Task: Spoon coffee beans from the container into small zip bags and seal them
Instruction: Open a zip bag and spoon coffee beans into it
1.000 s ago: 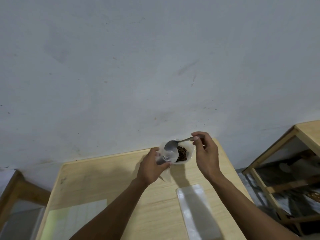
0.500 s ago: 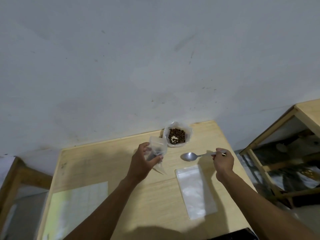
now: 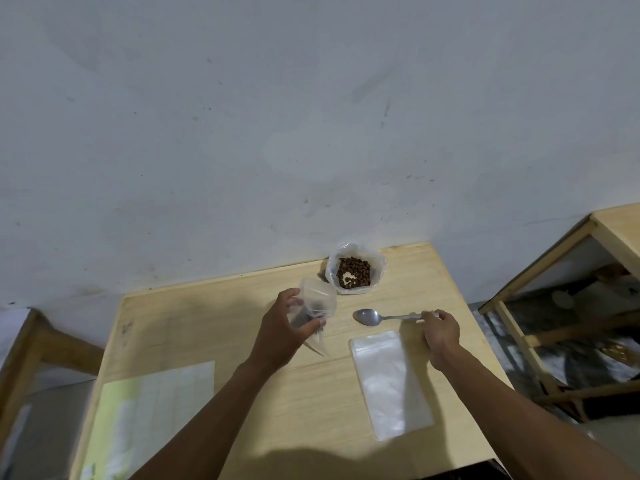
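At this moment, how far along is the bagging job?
Done: some beans look loaded into the small zip bag gripped by the left hand; its mouth stands open. In hand: the right hand holds the empty spoon by its handle, low at the table. Left: sealing this bag, filling the flat bags, beans remaining in the container.
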Demonstrator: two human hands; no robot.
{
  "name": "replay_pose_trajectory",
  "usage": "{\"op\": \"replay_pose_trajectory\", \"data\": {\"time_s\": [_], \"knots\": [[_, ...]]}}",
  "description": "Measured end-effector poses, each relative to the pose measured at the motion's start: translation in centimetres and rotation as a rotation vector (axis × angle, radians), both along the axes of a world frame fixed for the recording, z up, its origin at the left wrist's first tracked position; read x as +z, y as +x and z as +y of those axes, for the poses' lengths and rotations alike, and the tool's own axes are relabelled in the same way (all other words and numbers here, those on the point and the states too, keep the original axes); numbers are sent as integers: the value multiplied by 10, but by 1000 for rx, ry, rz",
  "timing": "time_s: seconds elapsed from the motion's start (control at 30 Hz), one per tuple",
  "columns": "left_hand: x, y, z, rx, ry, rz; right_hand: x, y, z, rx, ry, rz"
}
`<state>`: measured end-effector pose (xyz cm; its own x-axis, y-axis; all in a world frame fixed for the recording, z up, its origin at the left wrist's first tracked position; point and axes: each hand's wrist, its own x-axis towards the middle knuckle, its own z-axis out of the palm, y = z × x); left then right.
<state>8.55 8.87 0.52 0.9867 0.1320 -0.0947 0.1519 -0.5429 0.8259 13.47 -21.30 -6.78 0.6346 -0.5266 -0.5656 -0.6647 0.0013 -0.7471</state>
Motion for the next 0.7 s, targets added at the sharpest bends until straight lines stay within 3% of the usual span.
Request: {"op": "replay_pose_trajectory", "data": {"time_s": [0.13, 0.2, 0.27, 0.33, 0.43, 0.53, 0.7], "knots": [[7, 4, -4, 1, -11, -29, 26, 1, 9, 55, -212, 175], [10, 7, -8, 15, -19, -44, 50, 0, 25, 142, -193, -16], [13, 10, -12, 36, -16, -56, 81, -3, 48, 336, 25, -242], [16, 15, -17, 63, -5, -62, 115, -7, 72, 604, 143, -325], [24, 22, -24, 79, 20, -89, 142, -6, 100, 906, 110, -395], [32, 26, -23, 40, -39, -69, 147, -1, 113, 835, 7, -484], [44, 28, -5, 0, -129, -135, 154, 15, 107, 680, 67, -544]]}}
